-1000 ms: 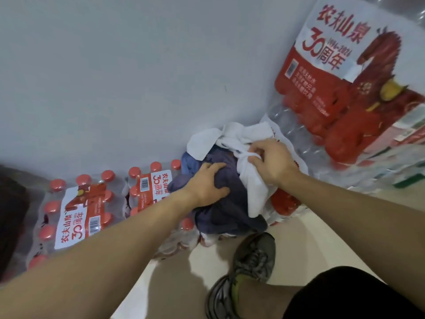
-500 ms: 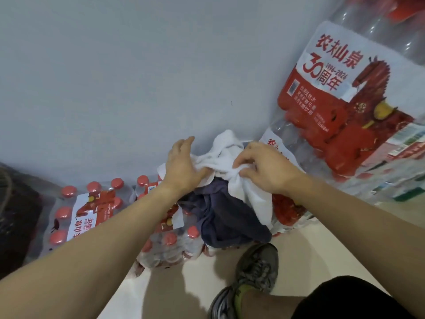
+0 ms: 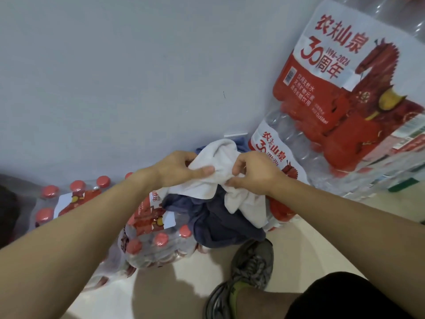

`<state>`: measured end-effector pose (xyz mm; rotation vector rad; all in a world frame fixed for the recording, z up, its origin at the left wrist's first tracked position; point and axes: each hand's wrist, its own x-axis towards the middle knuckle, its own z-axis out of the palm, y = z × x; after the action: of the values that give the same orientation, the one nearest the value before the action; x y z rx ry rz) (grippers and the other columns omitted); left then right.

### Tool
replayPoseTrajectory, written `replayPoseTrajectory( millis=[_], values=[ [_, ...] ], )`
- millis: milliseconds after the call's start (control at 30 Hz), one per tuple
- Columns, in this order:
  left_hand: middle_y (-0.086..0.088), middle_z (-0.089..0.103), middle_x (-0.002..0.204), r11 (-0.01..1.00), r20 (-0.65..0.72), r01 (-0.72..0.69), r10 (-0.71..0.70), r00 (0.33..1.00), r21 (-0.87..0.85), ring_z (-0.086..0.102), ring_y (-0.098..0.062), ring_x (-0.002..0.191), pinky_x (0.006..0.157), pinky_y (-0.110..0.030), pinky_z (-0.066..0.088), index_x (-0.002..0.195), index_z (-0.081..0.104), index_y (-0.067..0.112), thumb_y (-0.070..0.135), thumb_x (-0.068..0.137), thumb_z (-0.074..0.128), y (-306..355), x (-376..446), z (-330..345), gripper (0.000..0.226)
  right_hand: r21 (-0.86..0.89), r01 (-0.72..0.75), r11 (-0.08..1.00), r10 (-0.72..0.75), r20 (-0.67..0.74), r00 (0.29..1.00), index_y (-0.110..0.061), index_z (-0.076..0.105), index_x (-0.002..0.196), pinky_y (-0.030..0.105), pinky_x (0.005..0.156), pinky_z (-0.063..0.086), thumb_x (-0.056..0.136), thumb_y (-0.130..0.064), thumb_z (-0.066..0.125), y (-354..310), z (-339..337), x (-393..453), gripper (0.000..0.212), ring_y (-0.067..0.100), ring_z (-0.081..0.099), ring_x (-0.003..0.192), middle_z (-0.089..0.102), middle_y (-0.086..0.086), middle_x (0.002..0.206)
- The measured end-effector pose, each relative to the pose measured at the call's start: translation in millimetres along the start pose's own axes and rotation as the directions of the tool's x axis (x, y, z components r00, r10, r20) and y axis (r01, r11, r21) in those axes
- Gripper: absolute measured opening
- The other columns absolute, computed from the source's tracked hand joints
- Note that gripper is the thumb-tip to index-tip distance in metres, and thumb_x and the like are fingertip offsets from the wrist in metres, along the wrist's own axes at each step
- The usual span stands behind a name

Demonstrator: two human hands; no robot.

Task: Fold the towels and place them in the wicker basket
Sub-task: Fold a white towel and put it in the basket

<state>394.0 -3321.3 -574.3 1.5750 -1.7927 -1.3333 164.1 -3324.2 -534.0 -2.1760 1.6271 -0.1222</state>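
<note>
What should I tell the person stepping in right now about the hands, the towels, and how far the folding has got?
Left hand: pinches the white towel at its left edge.
Right hand: pinches the same towel near its middle.
White towel: bunched, partly raised off the dark blue towel, which lies crumpled on the shrink-wrapped bottle packs by the wall.
Done: nothing folded yet.
Left: spread and fold the white towel, then the blue one, then put both in the wicker basket, which is not in view.

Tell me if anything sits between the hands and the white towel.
Nothing does: the left hand and right hand both already pinch the white towel, which lies over the dark blue towel. No wicker basket shows.
</note>
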Motion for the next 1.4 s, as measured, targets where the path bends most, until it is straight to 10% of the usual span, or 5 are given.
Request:
replayPoseTrajectory(
  millis=[333, 500, 833, 967, 1400],
  values=[
    [-0.014, 0.071, 0.092, 0.943, -0.425, -0.256, 0.147, 0.893, -0.212, 0.067, -0.031, 0.078, 0.071, -0.052, 0.055, 0.097, 0.064, 0.007, 0.039, 0.078, 0.075, 86, -53, -57, 0.039, 0.317, 0.228, 0.921, -0.134, -0.291, 0.947, -0.022, 0.07, 0.092, 0.012, 0.054, 0.041, 0.072, -0.031, 0.083, -64, -56, -12, 0.026, 0.002, 0.054, 0.058, 0.068, 0.0, 0.074],
    [-0.002, 0.075, 0.082, 0.922, -0.401, -0.386, 0.346, 0.848, -0.021, 0.072, -0.017, 0.072, 0.06, -0.028, 0.056, 0.09, 0.057, 0.021, 0.035, 0.079, 0.074, 118, -98, -100, 0.024, 0.368, 0.375, 0.851, -0.247, -0.35, 0.904, -0.025, 0.065, 0.086, 0.007, 0.068, 0.043, 0.064, -0.045, 0.088, -109, -69, -24, 0.037, 0.0, 0.058, 0.08, 0.06, -0.006, 0.094],
    [0.013, 0.071, 0.09, 0.836, -0.167, -0.348, 0.45, 0.877, 0.425, 0.068, -0.002, 0.078, 0.065, -0.016, 0.053, 0.101, 0.063, 0.027, 0.036, 0.082, 0.071, 89, -206, -150, 0.023, 0.558, 0.291, 0.778, -0.388, 0.061, 0.92, -0.038, 0.04, 0.136, 0.029, 0.066, 0.06, 0.073, -0.046, 0.083, -166, -35, -31, 0.076, 0.006, 0.068, 0.08, 0.051, -0.01, 0.123],
    [0.018, 0.071, 0.1, 0.882, -0.144, -0.243, 0.324, 0.935, 0.404, 0.068, 0.0, 0.092, 0.077, -0.018, 0.052, 0.109, 0.065, 0.035, 0.038, 0.083, 0.071, 28, -239, -147, 0.027, 0.38, 0.316, 0.869, -0.461, 0.396, 0.794, -0.015, 0.065, 0.093, 0.036, 0.063, 0.059, 0.084, -0.037, 0.076, -199, 4, -41, 0.026, 0.019, 0.069, 0.062, 0.066, -0.008, 0.08],
    [0.01, 0.068, 0.072, 0.916, -0.232, 0.071, 0.025, 0.972, 0.396, 0.063, -0.005, 0.067, 0.062, -0.021, 0.048, 0.08, 0.065, 0.024, 0.03, 0.086, 0.072, -49, -267, -164, 0.011, 0.617, 0.149, 0.772, -0.387, 0.271, 0.881, -0.02, 0.069, 0.081, 0.038, 0.073, 0.059, 0.082, -0.037, 0.078, -248, 55, -35, 0.019, 0.012, 0.067, 0.073, 0.075, 0.007, 0.09]
  ],
)
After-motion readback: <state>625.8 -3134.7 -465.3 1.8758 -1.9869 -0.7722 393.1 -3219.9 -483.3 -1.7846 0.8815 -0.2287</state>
